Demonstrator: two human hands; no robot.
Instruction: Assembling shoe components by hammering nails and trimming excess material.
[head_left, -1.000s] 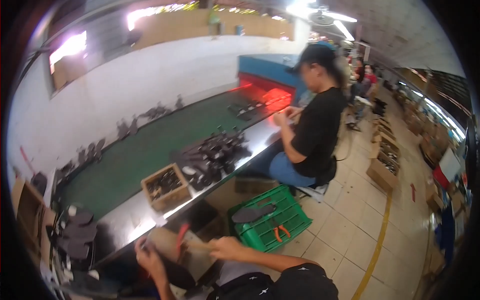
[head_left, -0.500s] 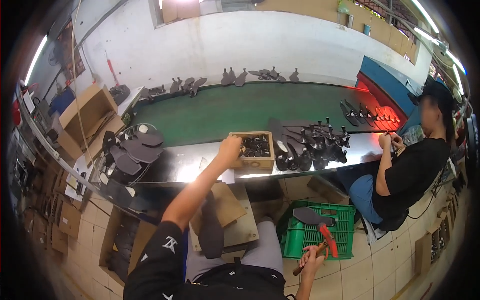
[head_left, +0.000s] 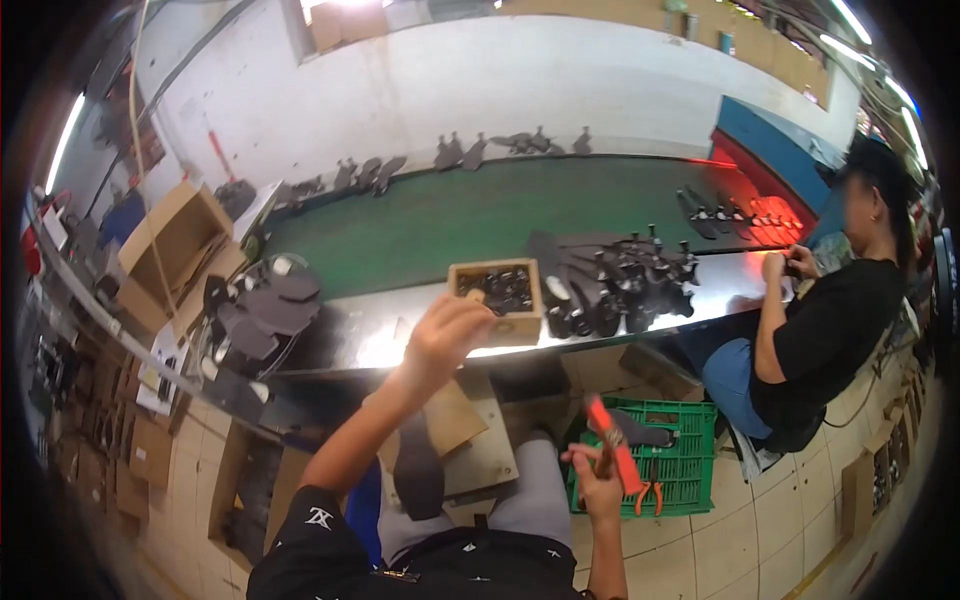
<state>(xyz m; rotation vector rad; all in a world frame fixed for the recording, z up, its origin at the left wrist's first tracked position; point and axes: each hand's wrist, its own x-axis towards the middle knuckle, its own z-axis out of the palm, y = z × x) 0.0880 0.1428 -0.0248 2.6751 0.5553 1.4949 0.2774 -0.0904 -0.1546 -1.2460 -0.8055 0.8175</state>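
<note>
My left hand [head_left: 445, 338] is in front of a small wooden box [head_left: 520, 328] of small dark parts. Its fingers are pinched together, and whatever they hold is too small or hidden to make out. In my right hand [head_left: 600, 492] is a hammer [head_left: 622, 455] with a red-orange head, held upright over the green crate's left side. A dark grey shoe sole [head_left: 420, 478] leans on a pale board [head_left: 488, 468] across my lap, with a tan sheet [head_left: 455, 418] beside it.
Dark heeled soles [head_left: 630, 290] crowd the bench, right of the box. A wire basket of soles [head_left: 265, 315] stands left. The green crate [head_left: 692, 415] holds a sole [head_left: 640, 428] and orange-handled pliers [head_left: 650, 498]. A co-worker [head_left: 840, 320] sits right, by the green conveyor belt [head_left: 430, 220].
My left hand has come back from the box toward me, fingers pinched. The hammer has swung up and leftward in my right hand, uncovering the pliers in the crate.
</note>
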